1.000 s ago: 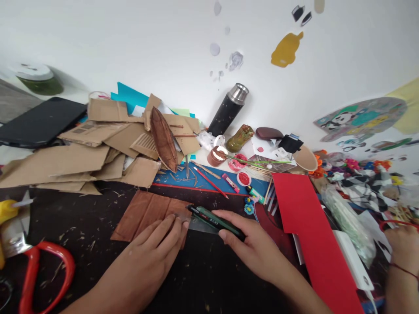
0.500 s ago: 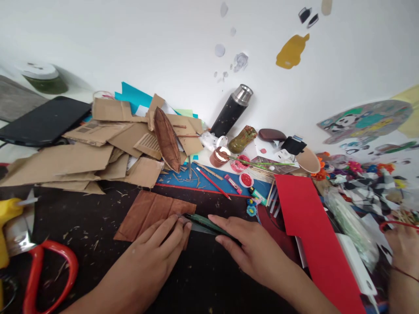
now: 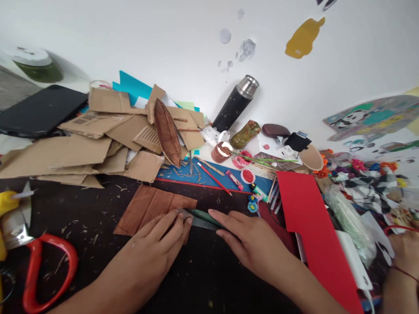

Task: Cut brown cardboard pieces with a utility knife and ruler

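Note:
A brown-painted piece of cardboard [image 3: 149, 207] lies on the dark tabletop. My left hand [image 3: 157, 250] is closed over its right side, fingertips pressing near the edge; the thumb is hidden. From the right, my right hand [image 3: 250, 237] grips a slim green craft knife [image 3: 202, 214], index finger along its top. Its tip is at my left fingertips, by the edge of the cardboard. Under the knife runs a thin grey strip [image 3: 206, 223], like a ruler, partly covered by both hands.
Red-handled scissors [image 3: 49, 270] and a yellow tool [image 3: 8, 203] lie at left. Cardboard scraps [image 3: 78, 152] with a brown boat-like shape [image 3: 166, 131] are piled behind. A black flask [image 3: 235, 102], paint pots [image 3: 221, 151] and red card [image 3: 314, 231] stand or lie rightward. Another person's hand [image 3: 404, 248] is at far right.
The view has shifted slightly. Both hands keep nearly the same place on the cardboard, and the knife lies a little flatter, its tip still by my left fingertips.

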Action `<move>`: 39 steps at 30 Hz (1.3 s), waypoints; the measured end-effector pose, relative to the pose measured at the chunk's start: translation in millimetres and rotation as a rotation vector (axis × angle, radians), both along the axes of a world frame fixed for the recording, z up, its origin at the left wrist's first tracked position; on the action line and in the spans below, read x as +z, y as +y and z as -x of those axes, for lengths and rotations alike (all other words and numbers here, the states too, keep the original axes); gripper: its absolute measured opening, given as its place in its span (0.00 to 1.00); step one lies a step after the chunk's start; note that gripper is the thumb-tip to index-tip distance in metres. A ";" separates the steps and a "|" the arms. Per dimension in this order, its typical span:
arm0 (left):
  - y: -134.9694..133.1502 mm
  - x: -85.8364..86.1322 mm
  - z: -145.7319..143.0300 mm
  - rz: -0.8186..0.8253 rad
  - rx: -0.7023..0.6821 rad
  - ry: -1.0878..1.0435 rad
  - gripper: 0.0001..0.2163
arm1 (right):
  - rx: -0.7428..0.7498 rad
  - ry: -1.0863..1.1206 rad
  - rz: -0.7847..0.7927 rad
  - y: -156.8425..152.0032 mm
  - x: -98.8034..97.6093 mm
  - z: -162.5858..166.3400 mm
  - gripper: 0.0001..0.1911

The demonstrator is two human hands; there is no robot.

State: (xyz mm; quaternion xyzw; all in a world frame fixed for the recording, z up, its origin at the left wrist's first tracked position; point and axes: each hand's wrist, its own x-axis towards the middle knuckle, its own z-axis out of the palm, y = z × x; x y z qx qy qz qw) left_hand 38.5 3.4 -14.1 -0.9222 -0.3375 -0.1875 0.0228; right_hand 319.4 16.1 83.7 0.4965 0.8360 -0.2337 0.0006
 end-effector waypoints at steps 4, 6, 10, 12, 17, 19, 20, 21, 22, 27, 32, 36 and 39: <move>-0.6 -0.8 0.8 0.016 0.000 0.024 0.27 | 0.047 -0.094 -0.055 0.9 2.6 1.5 0.25; -0.3 0.1 1.0 0.020 -0.004 0.030 0.27 | 0.062 -0.123 -0.069 0.9 3.6 1.4 0.25; 1.1 3.4 0.7 0.007 -0.003 -0.006 0.24 | 0.069 -0.145 -0.050 0.6 5.8 0.7 0.25; 1.5 4.0 0.6 0.012 -0.006 -0.008 0.25 | 0.075 -0.151 -0.046 0.8 6.9 0.8 0.26; 0.0 0.2 1.9 0.038 -0.010 0.035 0.27 | 0.106 -0.197 -0.081 2.9 9.9 2.7 0.25; -1.0 -1.5 2.6 0.047 -0.009 0.039 0.28 | 0.117 -0.213 -0.095 4.3 11.7 3.9 0.25; -1.4 -1.9 2.8 0.053 -0.007 0.038 0.28 | 0.124 -0.219 -0.100 5.1 12.8 4.7 0.25; -1.7 -1.9 2.7 0.055 -0.006 0.035 0.29 | 0.129 -0.227 -0.104 6.1 14.1 5.7 0.25; -1.9 -1.6 2.5 0.055 -0.003 0.031 0.29 | 0.137 -0.234 -0.112 7.3 15.3 6.8 0.25; -0.6 2.4 0.1 0.022 0.006 -0.012 0.25 | 0.183 -0.282 -0.137 14.8 21.2 12.3 0.25; 0.1 4.5 -0.6 0.039 0.004 -0.031 0.25 | 0.196 -0.289 -0.119 19.7 26.2 14.1 0.27; 0.3 6.1 0.0 0.049 -0.001 -0.030 0.26 | 0.177 -0.297 -0.099 18.8 28.5 13.0 0.28; 1.0 7.5 0.0 0.030 -0.005 -0.025 0.26 | 0.166 -0.282 -0.087 16.4 28.2 10.5 0.28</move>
